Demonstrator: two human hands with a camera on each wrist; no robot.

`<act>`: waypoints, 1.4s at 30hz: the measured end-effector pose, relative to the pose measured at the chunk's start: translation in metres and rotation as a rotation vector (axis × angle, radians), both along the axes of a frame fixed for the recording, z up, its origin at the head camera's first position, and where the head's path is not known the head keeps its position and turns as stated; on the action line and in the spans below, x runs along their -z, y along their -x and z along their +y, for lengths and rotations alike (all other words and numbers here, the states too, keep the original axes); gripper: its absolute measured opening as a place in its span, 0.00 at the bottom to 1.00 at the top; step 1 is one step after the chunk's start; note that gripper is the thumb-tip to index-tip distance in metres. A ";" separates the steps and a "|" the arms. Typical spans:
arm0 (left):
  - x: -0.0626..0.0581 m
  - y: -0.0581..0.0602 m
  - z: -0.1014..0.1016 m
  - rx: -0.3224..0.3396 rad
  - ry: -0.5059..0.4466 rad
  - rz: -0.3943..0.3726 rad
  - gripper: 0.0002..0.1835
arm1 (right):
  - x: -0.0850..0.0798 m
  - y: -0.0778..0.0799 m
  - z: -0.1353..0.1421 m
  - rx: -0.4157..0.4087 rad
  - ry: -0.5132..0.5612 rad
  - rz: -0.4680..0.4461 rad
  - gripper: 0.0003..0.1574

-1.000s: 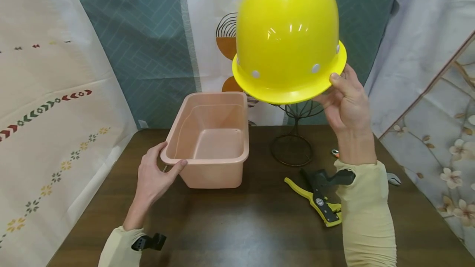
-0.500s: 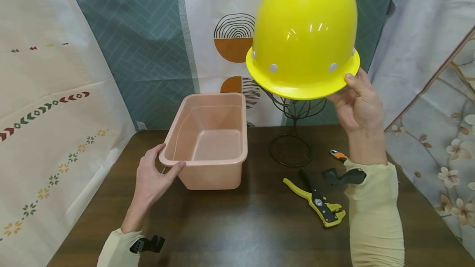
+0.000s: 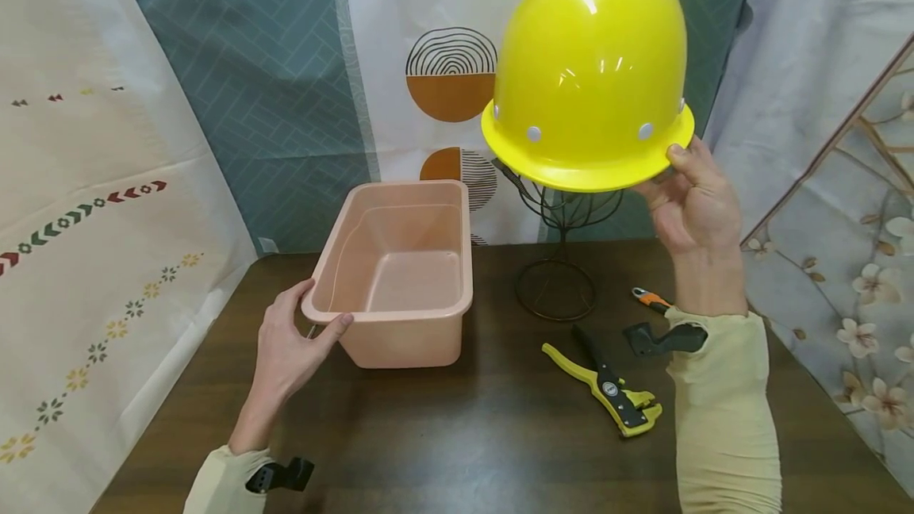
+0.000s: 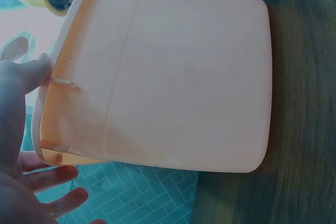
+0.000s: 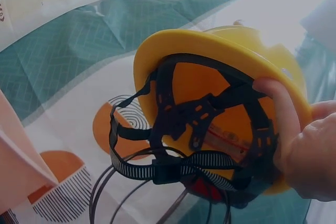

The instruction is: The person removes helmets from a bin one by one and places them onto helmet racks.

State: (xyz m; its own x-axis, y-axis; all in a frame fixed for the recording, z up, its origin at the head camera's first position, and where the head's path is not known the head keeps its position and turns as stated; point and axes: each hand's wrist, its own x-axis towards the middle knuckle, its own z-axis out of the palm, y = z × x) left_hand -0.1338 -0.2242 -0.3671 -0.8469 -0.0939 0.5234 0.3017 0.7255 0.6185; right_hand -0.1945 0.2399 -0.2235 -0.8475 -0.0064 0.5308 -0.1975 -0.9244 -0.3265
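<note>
My right hand (image 3: 696, 209) holds a yellow hard hat (image 3: 591, 78) by the right side of its brim, with the thumb on the brim's front. The hat is upright, directly over a dark wire stand (image 3: 563, 240), and overlaps its top. In the right wrist view, the hat's black inner harness and its chin strap (image 5: 134, 170) show, the strap dangling by the stand's wires. At the left, my left hand (image 3: 289, 347) grips the near-left corner of a pink plastic bin (image 3: 403, 341), thumb at the front rim and fingers along the side. Nothing lies inside the bin.
A yellow-and-black wire stripper (image 3: 610, 389) lies on the brown table (image 3: 428, 443) in front of the stand. Behind it, a tool with an orange handle (image 3: 650, 298) is partly hidden by my right wrist. A patterned curtain (image 3: 250, 93) hangs behind the table.
The hard hat has moved right over the wire stand, then come down slightly, with my right hand still on its brim. My left hand keeps its hold on the bin.
</note>
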 end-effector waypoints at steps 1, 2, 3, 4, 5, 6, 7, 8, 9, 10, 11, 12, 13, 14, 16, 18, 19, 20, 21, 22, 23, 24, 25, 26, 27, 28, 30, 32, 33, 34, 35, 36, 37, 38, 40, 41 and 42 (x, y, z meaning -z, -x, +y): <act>0.000 0.000 0.000 0.000 0.000 0.000 0.40 | 0.000 0.000 0.000 -0.003 0.000 0.000 0.28; 0.001 0.000 -0.001 -0.001 0.000 0.000 0.40 | 0.001 0.001 0.001 -0.006 0.002 -0.003 0.28; 0.001 0.000 -0.001 -0.003 0.001 0.000 0.40 | 0.001 0.001 0.001 -0.009 0.000 -0.001 0.28; 0.001 0.000 -0.001 -0.004 0.002 0.000 0.40 | 0.001 0.002 0.001 -0.013 0.001 -0.002 0.27; 0.001 0.000 -0.001 -0.005 0.001 -0.001 0.40 | 0.001 0.002 0.002 -0.014 0.001 -0.005 0.27; 0.001 0.000 -0.001 -0.006 0.001 -0.001 0.40 | 0.001 0.003 0.002 -0.015 0.002 -0.010 0.27; 0.001 0.000 -0.001 -0.007 0.001 -0.003 0.40 | 0.002 0.003 0.002 -0.011 0.002 -0.018 0.27; 0.001 0.000 -0.001 -0.006 0.001 -0.002 0.41 | 0.002 0.004 0.003 -0.012 0.004 -0.025 0.27; 0.000 0.000 -0.001 -0.006 0.001 -0.001 0.41 | 0.002 0.005 0.003 -0.011 0.003 -0.028 0.27; 0.000 0.000 -0.001 -0.004 0.001 0.001 0.41 | 0.003 0.006 0.004 -0.012 0.008 -0.037 0.27; 0.000 0.000 -0.001 -0.002 0.000 0.003 0.41 | 0.004 0.007 0.005 -0.013 0.006 -0.040 0.27; 0.000 0.000 -0.001 0.000 -0.001 0.007 0.40 | 0.004 0.007 0.006 -0.013 0.001 -0.041 0.27; 0.001 0.000 0.000 0.001 -0.001 0.009 0.40 | 0.005 0.008 0.007 -0.012 -0.003 -0.044 0.27; 0.001 0.000 -0.001 0.003 -0.001 0.012 0.40 | 0.006 0.009 0.008 -0.012 -0.010 -0.042 0.26; 0.001 0.001 0.000 0.005 -0.001 0.014 0.40 | 0.007 0.010 0.010 -0.009 -0.020 -0.043 0.25; 0.002 0.001 -0.001 0.003 0.001 0.010 0.40 | 0.009 0.011 0.011 -0.004 -0.030 -0.042 0.23; 0.002 0.001 -0.001 0.001 0.002 0.006 0.40 | 0.010 0.012 0.012 -0.003 -0.032 -0.044 0.23; 0.002 0.001 -0.001 0.000 0.001 0.004 0.40 | 0.010 0.013 0.013 -0.004 -0.034 -0.045 0.22; 0.002 0.001 -0.001 -0.002 0.001 0.000 0.40 | 0.011 0.013 0.013 -0.004 -0.035 -0.047 0.21; 0.002 0.002 -0.001 -0.004 0.001 -0.002 0.41 | 0.012 0.014 0.014 -0.008 -0.034 -0.047 0.21; 0.002 0.002 -0.001 -0.005 0.000 -0.005 0.41 | 0.012 0.015 0.014 -0.011 -0.036 -0.049 0.20; 0.002 0.002 -0.001 -0.005 -0.001 -0.005 0.41 | 0.013 0.016 0.015 -0.018 -0.035 -0.049 0.20; 0.002 0.002 -0.001 -0.006 -0.002 -0.007 0.41 | 0.014 0.017 0.015 -0.026 -0.036 -0.047 0.20; 0.002 0.001 0.000 -0.005 -0.003 -0.009 0.41 | 0.015 0.017 0.015 -0.039 -0.035 -0.044 0.19; 0.002 0.001 0.000 -0.005 -0.002 -0.010 0.41 | 0.016 0.018 0.016 -0.050 -0.032 -0.039 0.19; 0.002 0.001 0.000 -0.004 -0.003 -0.011 0.41 | 0.017 0.018 0.016 -0.060 -0.030 -0.035 0.19; 0.002 0.001 0.000 -0.003 -0.003 -0.012 0.41 | 0.018 0.019 0.017 -0.074 -0.031 -0.027 0.19; 0.002 0.000 0.000 -0.007 -0.003 -0.016 0.41 | 0.019 0.020 0.017 -0.073 -0.036 -0.027 0.19; 0.002 0.000 0.000 -0.010 -0.006 -0.016 0.41 | 0.019 0.021 0.017 -0.069 -0.038 -0.028 0.19; 0.002 -0.001 -0.001 -0.012 -0.007 -0.018 0.41 | 0.020 0.021 0.016 -0.066 -0.039 -0.032 0.19; 0.002 -0.001 -0.001 -0.012 -0.008 -0.020 0.41 | 0.020 0.022 0.016 -0.065 -0.039 -0.036 0.19; 0.002 -0.001 -0.001 -0.013 -0.009 -0.020 0.41 | 0.021 0.023 0.015 -0.062 -0.038 -0.039 0.19; 0.002 -0.001 -0.001 -0.013 -0.010 -0.023 0.41 | 0.022 0.023 0.015 -0.055 -0.035 -0.046 0.18; 0.002 -0.001 -0.001 -0.011 -0.010 -0.025 0.41 | 0.022 0.023 0.015 -0.054 -0.033 -0.049 0.18; 0.002 -0.001 -0.001 -0.007 -0.009 -0.030 0.41 | 0.024 0.023 0.016 -0.049 -0.023 -0.060 0.18; 0.002 -0.001 0.000 -0.006 -0.008 -0.031 0.41 | 0.025 0.022 0.016 -0.045 -0.022 -0.063 0.18; 0.002 0.000 0.000 -0.006 -0.007 -0.032 0.42 | 0.026 0.022 0.017 -0.038 -0.019 -0.069 0.19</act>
State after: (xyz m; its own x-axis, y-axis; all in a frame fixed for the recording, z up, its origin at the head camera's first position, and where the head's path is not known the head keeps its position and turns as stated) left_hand -0.1334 -0.2242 -0.3691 -0.8625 -0.1023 0.4955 0.2776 0.7231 0.6325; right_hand -0.2167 0.2568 -0.2493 -0.8809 -0.0491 0.4708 -0.1388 -0.9241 -0.3560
